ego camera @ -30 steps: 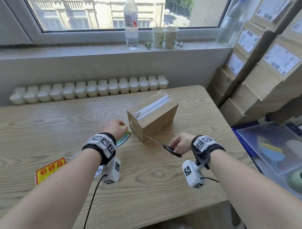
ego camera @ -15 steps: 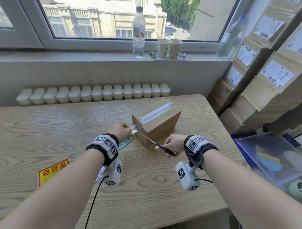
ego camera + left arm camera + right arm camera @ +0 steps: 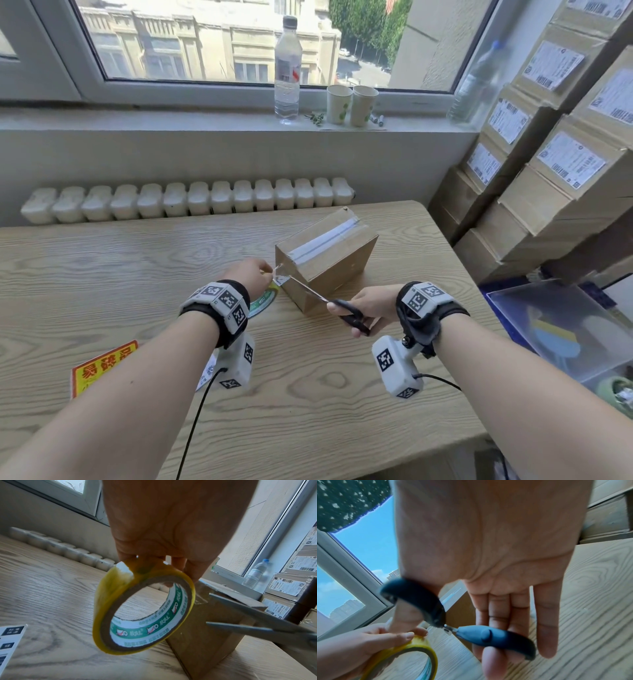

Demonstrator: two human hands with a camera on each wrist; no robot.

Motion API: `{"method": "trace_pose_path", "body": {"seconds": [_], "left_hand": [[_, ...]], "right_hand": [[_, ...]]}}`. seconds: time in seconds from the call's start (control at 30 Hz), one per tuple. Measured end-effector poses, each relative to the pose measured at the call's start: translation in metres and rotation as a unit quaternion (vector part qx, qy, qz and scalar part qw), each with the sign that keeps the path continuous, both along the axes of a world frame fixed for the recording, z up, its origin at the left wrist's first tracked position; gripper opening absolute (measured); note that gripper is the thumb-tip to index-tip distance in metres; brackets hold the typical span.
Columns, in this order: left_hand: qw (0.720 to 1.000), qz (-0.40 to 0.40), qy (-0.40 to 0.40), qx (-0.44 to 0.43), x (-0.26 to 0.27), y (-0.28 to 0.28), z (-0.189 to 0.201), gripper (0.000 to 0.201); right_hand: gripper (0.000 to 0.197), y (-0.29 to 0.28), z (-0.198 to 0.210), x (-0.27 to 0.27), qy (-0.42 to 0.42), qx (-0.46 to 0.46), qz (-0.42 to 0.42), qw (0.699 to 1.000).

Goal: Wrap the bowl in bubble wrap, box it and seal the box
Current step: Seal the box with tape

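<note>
The left hand [image 3: 251,275] holds a roll of tape [image 3: 144,609], with its fingers curled over the top of the yellow ring. The roll hangs just above the table [image 3: 137,260], right beside the near corner of the box [image 3: 325,260]. A clear strip of tape [image 3: 281,274] runs from the roll to that corner.

The right hand [image 3: 368,306] holds the scissors [image 3: 329,301]. The thumb is through one black handle loop and the fingers hold the other (the little finger sticks out straight by itself). The blades are apart, and their tips reach the clear strip between the roll and the box.

The box is shut and sits on the table, turned at an angle. A long strip of tape goes along the seam on top. The bowl cannot be seen.

Near the left arm, a red and yellow sticker [image 3: 102,368] lies flat on the table. On the window sill stand a water bottle [image 3: 287,72] and two paper cups [image 3: 351,104], side by side. Brown boxes with white labels [image 3: 561,164] are stacked at the right.
</note>
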State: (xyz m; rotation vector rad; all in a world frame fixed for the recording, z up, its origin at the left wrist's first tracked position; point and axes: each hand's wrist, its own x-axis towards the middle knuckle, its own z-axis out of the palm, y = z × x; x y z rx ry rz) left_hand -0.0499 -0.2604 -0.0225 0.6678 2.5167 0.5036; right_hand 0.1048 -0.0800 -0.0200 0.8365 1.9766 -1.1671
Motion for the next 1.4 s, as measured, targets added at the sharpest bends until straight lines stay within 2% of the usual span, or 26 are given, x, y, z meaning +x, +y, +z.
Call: {"method": "trace_pose_path", "body": {"seconds": [0.43,0.67,1.03,1.4], "left_hand": [[0.999,0.005,-0.022,0.027,-0.005,0.000,-0.005,0.024],[0.999,0.004,-0.031,0.028,-0.011,0.001,-0.007,0.023],[0.999,0.004,-0.038,0.021,-0.014,0.003,-0.008,0.019],[1.000,-0.002,-0.027,-0.005,-0.009,0.007,-0.002,0.015]], "right_hand": [[0.042,-0.032,-0.004,-0.031,0.079,-0.034,-0.036,0.996],[0.038,-0.027,0.003,-0.031,0.075,-0.016,-0.047,0.996],[0.038,-0.027,0.002,-0.036,0.083,-0.035,-0.043,0.995],[0.044,-0.025,0.005,-0.041,0.104,0.016,0.005,0.994]]}}
